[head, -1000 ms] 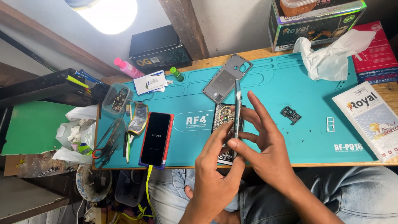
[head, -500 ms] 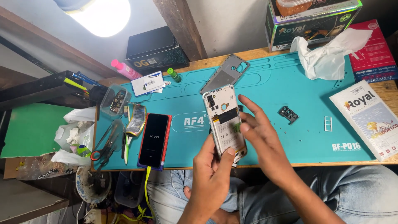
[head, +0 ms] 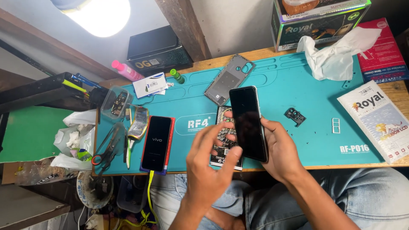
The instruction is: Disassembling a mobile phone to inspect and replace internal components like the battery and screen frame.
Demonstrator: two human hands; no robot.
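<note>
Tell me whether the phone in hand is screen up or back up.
Screen up: the phone in the right hand shows dark, unlit glass.

A black smartphone (head: 249,123) is held above the near middle of the teal work mat (head: 298,91), screen side up and dark, its long axis running far to near with a slight lean to the right. Its glass face is glossy and unlit, edged by a thin dark frame. The right hand (head: 279,151) cradles it from beneath and along the right edge; the left hand (head: 211,164) touches its lower left edge with fingertips.
</note>
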